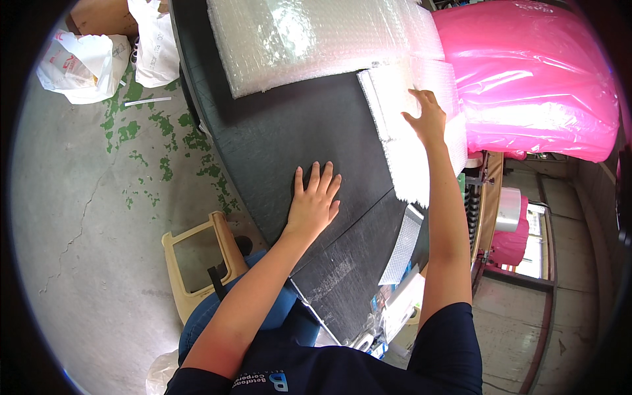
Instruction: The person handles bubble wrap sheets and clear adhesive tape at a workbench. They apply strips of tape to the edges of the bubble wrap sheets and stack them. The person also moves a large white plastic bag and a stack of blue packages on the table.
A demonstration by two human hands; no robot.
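My left hand (315, 201) lies flat on the black tabletop (283, 125), its fingers spread and nothing in it. Farther right, my right hand (428, 118) is over a pile of whitish bubble wrap sheets (403, 158). Its thumb and fingers are curved and apart; whether the fingertips press on the top sheet I cannot tell. Beyond both hands a larger stack of clear bubble wrap (316, 43) covers the far part of the table. Nearer me, beside my right forearm, a narrow bubble wrap strip (401, 247) rests on the table.
A big pink plastic-wrapped bundle (526, 72) stands at the far right. Plastic packets and small items (395, 306) sit at the table's near right. On the left are a beige plastic stool (172, 263) and white plastic bags (85, 66) on the floor.
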